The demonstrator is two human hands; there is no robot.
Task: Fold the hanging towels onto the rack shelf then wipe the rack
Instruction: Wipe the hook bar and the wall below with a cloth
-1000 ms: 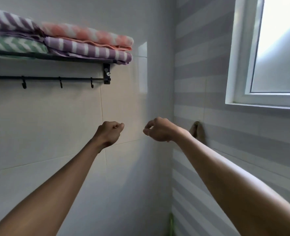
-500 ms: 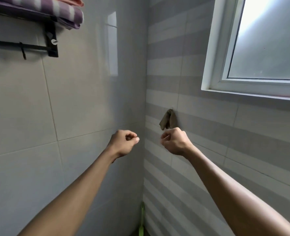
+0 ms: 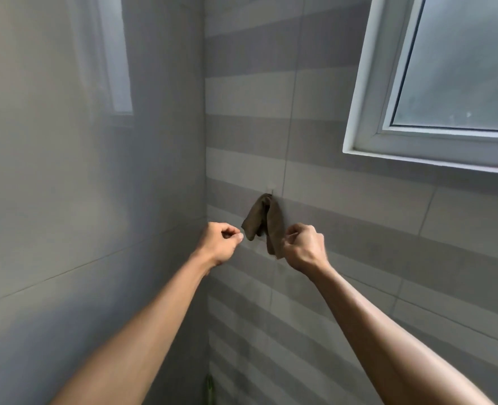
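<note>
Brown cloth [image 3: 261, 222] draped from a small wall hook just below the window [image 3: 435, 83], within reach for wiping. Left hand [image 3: 220, 242] and right hand [image 3: 302, 247] flanking it, fingers curled, gripping nothing. Rack and towels out of view.

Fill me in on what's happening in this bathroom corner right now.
A person stands facing the corner with both bare arms stretched out towards a small brown cloth that hangs from a hook on the striped tile wall, below the window. The left hand and the right hand are both curled with nothing in them, one on each side of the cloth and close to it. Neither has taken hold of it yet. The towel rack is out of view.
</note>
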